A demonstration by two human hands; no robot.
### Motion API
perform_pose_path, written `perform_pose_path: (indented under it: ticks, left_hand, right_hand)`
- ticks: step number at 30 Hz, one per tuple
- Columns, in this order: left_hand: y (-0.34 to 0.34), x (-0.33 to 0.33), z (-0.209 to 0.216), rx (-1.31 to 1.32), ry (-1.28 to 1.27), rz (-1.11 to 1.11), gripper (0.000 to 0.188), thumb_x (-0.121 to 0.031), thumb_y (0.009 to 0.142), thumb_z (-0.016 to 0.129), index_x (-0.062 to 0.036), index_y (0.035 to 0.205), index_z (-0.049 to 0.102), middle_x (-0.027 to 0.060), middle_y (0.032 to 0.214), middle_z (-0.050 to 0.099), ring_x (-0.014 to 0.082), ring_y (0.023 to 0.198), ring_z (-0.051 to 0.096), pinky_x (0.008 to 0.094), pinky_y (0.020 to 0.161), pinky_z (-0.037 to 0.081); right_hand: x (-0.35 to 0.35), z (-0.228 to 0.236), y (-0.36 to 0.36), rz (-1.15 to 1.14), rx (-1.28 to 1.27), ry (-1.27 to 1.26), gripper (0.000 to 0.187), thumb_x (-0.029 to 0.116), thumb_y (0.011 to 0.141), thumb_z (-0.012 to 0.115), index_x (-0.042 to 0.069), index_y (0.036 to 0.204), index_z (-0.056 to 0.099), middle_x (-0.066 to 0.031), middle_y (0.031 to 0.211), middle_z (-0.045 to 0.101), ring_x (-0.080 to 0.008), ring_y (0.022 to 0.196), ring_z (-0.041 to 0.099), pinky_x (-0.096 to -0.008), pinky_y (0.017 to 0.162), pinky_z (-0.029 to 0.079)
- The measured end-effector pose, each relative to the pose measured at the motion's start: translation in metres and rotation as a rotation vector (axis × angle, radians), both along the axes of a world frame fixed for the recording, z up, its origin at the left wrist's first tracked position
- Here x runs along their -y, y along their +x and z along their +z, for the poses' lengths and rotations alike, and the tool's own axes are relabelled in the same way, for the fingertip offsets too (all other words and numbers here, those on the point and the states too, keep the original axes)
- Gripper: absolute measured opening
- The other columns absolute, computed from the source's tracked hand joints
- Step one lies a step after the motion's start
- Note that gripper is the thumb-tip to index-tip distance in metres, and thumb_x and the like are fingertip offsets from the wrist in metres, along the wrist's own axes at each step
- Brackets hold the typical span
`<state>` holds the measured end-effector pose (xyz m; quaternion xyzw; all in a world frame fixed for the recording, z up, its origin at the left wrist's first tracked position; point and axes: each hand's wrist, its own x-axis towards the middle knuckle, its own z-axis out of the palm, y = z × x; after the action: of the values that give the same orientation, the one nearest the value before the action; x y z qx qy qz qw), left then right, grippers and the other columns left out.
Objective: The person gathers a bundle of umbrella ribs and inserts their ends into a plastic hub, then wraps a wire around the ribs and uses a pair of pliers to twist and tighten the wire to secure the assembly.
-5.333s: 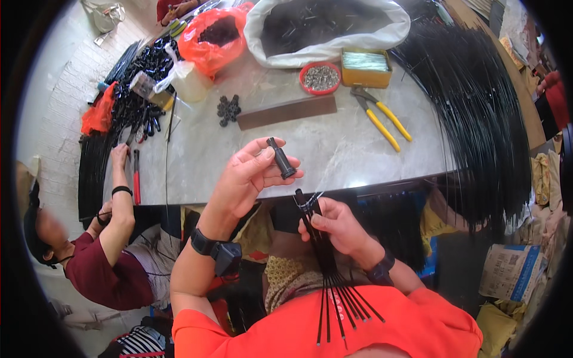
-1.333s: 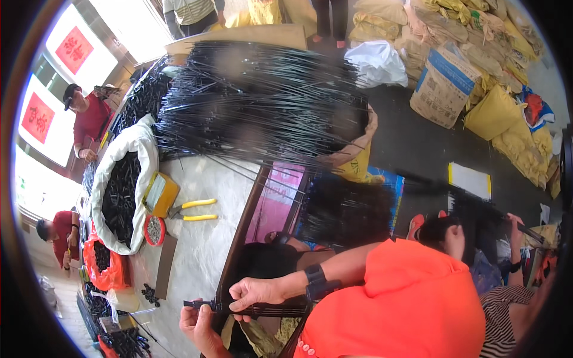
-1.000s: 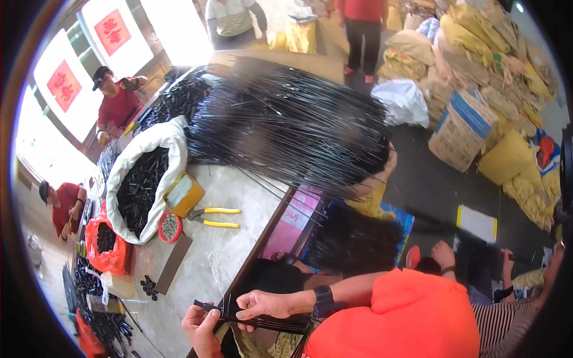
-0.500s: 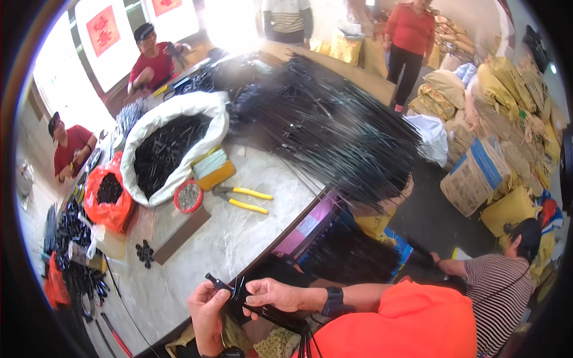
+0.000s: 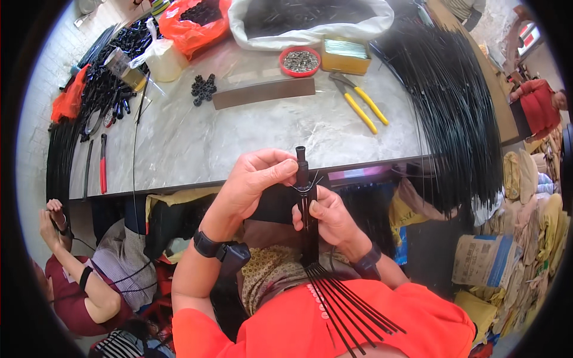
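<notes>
Here the left hand (image 5: 256, 179) pinches the top of a black tube piece (image 5: 302, 173) between thumb and fingers, its grip clamped just below the piece's upper end. The right hand (image 5: 325, 215) closes around the bundle of thin black rods (image 5: 310, 238) directly beneath, its grip clamped on the bundle. The piece and bundle stand nearly upright in front of the near edge of the tabletop (image 5: 250, 137), and the rods fan out downward over the orange shirt (image 5: 358, 322). A fine wire appears to wrap the bundle where the two hands meet.

On the tabletop, yellow-handled pliers (image 5: 358, 102) lie to the right of a flat brown strip (image 5: 264, 93). A red dish of small metal parts (image 5: 300, 61) and a yellow box (image 5: 345, 53) sit at the far side, just in front of a white sack of black parts (image 5: 310, 24). A large sheaf of long black rods (image 5: 459, 113) hangs over the right edge. At the far left are an orange bag (image 5: 191, 27) and a cluster of small black parts (image 5: 203, 88). Another person (image 5: 83, 286) sits low at the near left.
</notes>
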<state>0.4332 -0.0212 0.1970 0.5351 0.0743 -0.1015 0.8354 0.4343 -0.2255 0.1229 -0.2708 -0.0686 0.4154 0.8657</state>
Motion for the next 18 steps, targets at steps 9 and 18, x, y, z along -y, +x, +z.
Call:
perform_pose_path:
  ticks: [9,18]
  left_hand:
    - [0.008,0.008,0.004,0.009,0.071,-0.089,0.013,-0.004,0.087,0.073,-0.0018,0.099,0.069,0.0048,0.093,0.071,0.0110,0.084,0.067,0.0247,0.077,0.053]
    - [0.014,0.010,-0.009,0.080,0.056,-0.101,0.016,-0.003,0.084,0.075,-0.0018,0.097,0.067,0.0050,0.092,0.071,0.0093,0.082,0.067,0.0230,0.077,0.053]
  right_hand:
    - [0.004,-0.003,-0.002,-0.014,-0.001,0.014,0.020,0.021,0.094,0.071,0.007,0.102,0.060,-0.0144,0.094,0.070,-0.0211,0.081,0.070,-0.0342,0.075,0.059]
    - [0.004,-0.009,-0.001,-0.018,-0.012,0.045,0.024,0.022,0.093,0.072,0.006,0.105,0.060,-0.0153,0.093,0.070,-0.0208,0.079,0.070,-0.0323,0.073,0.059]
